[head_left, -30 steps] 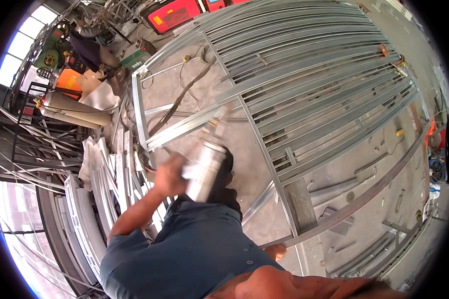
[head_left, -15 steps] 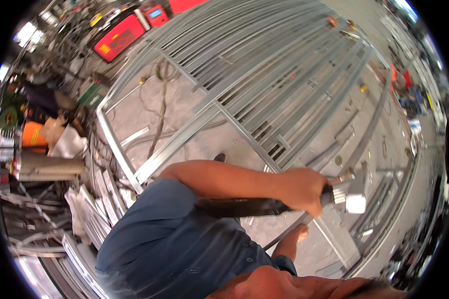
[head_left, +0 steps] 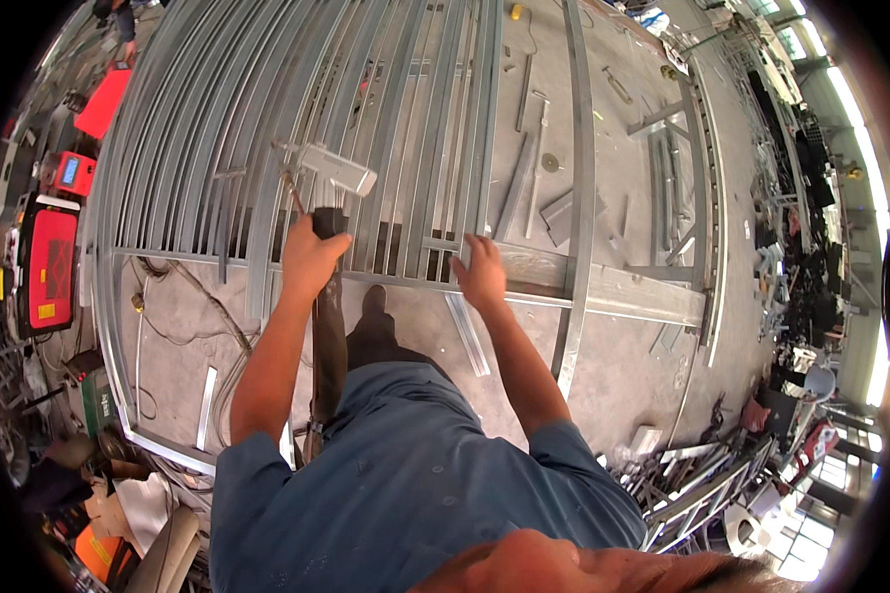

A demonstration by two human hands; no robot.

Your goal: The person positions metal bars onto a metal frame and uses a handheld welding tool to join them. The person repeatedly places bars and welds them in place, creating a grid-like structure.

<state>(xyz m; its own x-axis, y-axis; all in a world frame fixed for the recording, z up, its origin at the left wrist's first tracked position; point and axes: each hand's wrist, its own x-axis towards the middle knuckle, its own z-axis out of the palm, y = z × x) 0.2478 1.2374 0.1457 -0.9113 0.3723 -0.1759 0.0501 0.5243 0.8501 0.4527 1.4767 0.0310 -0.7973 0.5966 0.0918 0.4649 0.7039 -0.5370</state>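
Two hands reach out over the galvanised bars (head_left: pixel 484 128), and yours on the left (head_left: pixel 310 259) has the handheld welding gun (head_left: pixel 338 170), as its shape suggests. Your left fingers are curled round its dark grip, though their undersides are hidden; your left thumb sticks out toward 2 o'clock.

From that fist, the gun's thin brass nozzle (head_left: pixel 289 183) points to 11 o'clock, while its silver box-shaped head sits near 12 to 1, its own long side slanting from 10 to 4. The black sleeved cable (head_left: pixel 328 326) trails to 6 o'clock beside your forearm. You have the nozzle out over the bars; whether it touches metal, you cannot tell from this view.

Your right hand (head_left: pixel 480 272) is well apart from the gun, at 3 o'clock of the left, so the left is clearly nearer. Its fingers are spread and bent, pinching nothing visible, over the cross rail (head_left: pixel 405 282). The short crosspiece (head_left: pixel 440 243) lies just beside them, toward 9 to 10 o'clock.
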